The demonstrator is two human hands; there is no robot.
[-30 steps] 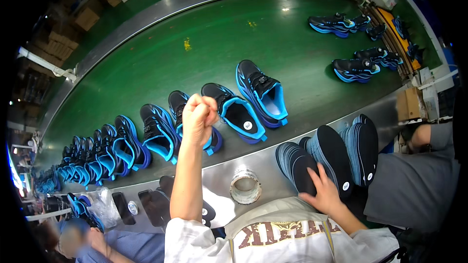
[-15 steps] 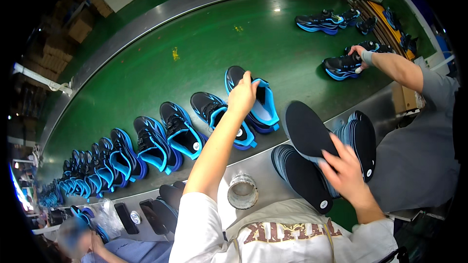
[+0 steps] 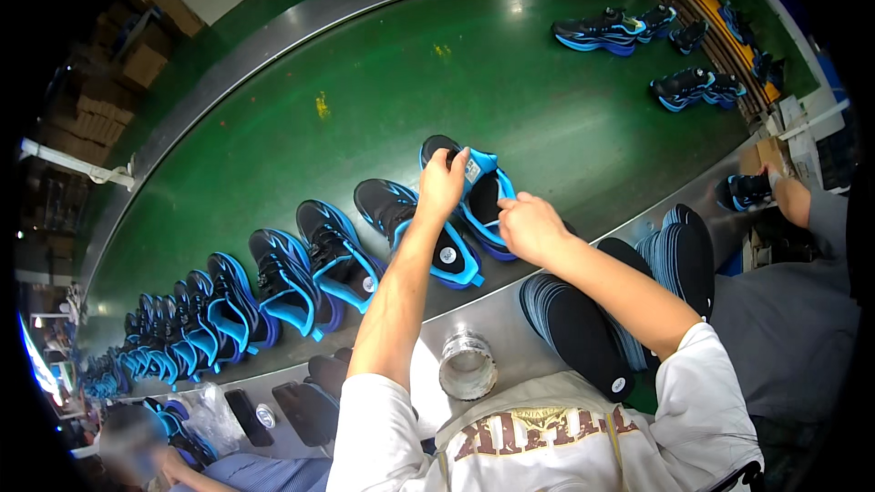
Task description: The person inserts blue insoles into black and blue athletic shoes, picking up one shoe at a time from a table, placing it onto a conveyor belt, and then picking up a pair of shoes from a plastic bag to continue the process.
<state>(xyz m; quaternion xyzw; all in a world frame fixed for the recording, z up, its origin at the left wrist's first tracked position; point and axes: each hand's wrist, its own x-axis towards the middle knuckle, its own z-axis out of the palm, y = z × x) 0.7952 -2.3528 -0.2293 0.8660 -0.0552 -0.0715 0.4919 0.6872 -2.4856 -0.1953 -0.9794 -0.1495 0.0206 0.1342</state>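
Note:
A black and blue sports shoe (image 3: 499,241) stands on the green conveyor belt before me. My left hand (image 3: 443,184) pinches its tongue and pulls it up, showing a pale label inside. A black insole (image 3: 486,204) is in the shoe's opening. At the heel end, my right hand (image 3: 533,228) is closed on the insole; its fingertips are partly hidden at the collar. Left of this shoe stands another shoe (image 3: 387,200) with a black insole inside, marked by a white round spot at the heel. Two stacks of black insoles, a nearer stack (image 3: 574,328) and a farther stack (image 3: 688,255), lie by my right forearm.
A row of similar shoes (image 3: 232,296) runs leftward along the belt (image 3: 365,100). A pot (image 3: 468,364) and phones (image 3: 248,417) sit on the metal ledge. More shoes (image 3: 597,32) stand far right. A co-worker's hand (image 3: 775,173) holds a shoe (image 3: 743,191) at right.
My right hand has carried an insole from beside the stacks up to the shoe and into its opening. My left hand now lifts the tongue. The co-worker's shoe has moved off the belt.

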